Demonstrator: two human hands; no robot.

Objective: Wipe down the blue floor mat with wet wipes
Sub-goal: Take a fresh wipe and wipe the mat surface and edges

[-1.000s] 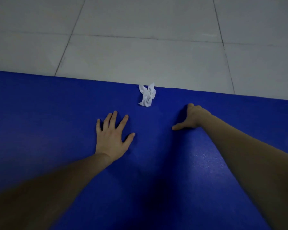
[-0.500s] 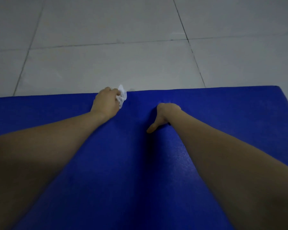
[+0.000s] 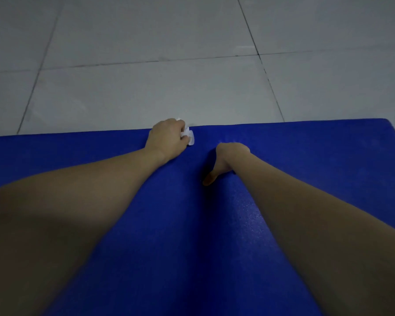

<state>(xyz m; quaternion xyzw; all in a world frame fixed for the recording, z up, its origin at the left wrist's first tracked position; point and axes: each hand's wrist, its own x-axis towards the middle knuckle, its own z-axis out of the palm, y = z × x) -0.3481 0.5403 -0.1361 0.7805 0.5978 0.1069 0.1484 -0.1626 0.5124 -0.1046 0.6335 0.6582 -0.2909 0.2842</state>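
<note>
No writing, label, brand, number or sign can be read anywhere. The crumpled wet wipe (image 3: 190,136) pinched in the left hand (image 3: 169,140) is plain white. The blue floor mat (image 3: 192,224) under and around that grip shows only its fine grain. The grey floor tiles (image 3: 146,87) beyond the grip carry only their dark joint lines.
</note>
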